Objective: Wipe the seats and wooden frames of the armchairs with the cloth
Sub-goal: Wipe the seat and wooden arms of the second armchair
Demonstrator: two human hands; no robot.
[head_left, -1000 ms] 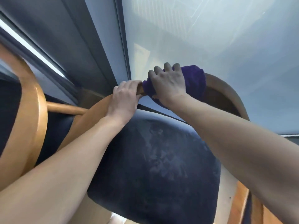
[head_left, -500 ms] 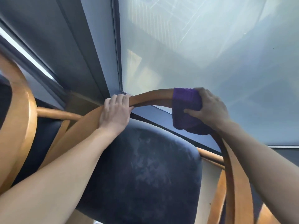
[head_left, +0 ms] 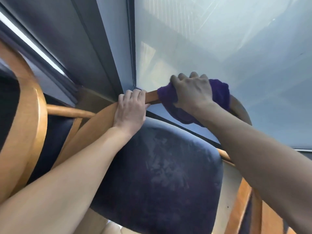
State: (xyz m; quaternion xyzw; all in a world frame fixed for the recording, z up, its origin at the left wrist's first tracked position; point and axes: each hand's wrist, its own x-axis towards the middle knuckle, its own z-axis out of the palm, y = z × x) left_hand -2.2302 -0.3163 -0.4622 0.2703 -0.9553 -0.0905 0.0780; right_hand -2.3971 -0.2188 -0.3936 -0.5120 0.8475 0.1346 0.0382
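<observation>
The cloth (head_left: 220, 94) covers the top rail of the wooden frame (head_left: 152, 97) beneath the right hand (head_left: 192, 92), whose fingertips curl out of sight behind it. The left hand (head_left: 130, 110) hides its fingertips the same way. The right forearm masks the frame's right side. The seat (head_left: 160, 174) runs off the lower edge, and the left edge cuts off a second armchair (head_left: 25, 125).
</observation>
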